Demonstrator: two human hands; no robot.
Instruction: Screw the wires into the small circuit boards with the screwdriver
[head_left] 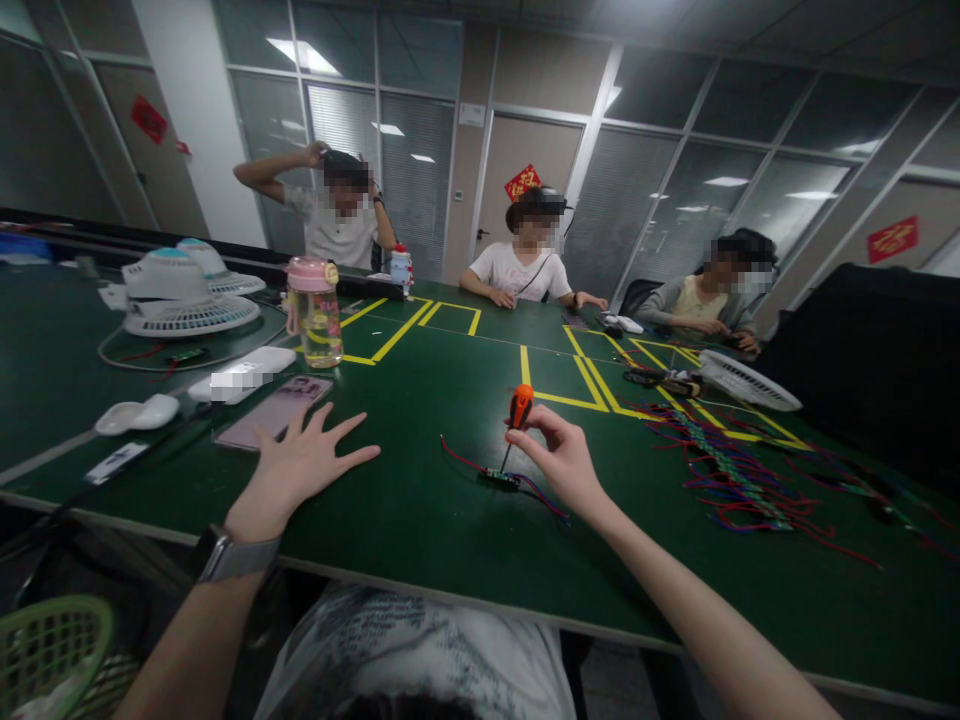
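A small green circuit board (500,479) lies on the counter (409,530), with a red wire (460,457) running toward ten o'clock and red and blue wires (549,498) toward four. An orange-handled screwdriver (520,406) stands nearly upright over it; its tip seems to meet the board, though that spot is too small to be sure. The right hand (561,458), at two o'clock from the board, pinches the screwdriver between thumb and fingers. The hands are well apart: the left hand (300,468) lies at nine o'clock, palm down, fingers spread, overlapping the near edge of a phone (271,404). A row of wired boards (726,462) sits at three o'clock. Farther out, a pink-lidded bottle (315,325) stands at ten o'clock, white fans (187,305) beyond it, and three people sit between eleven and two.
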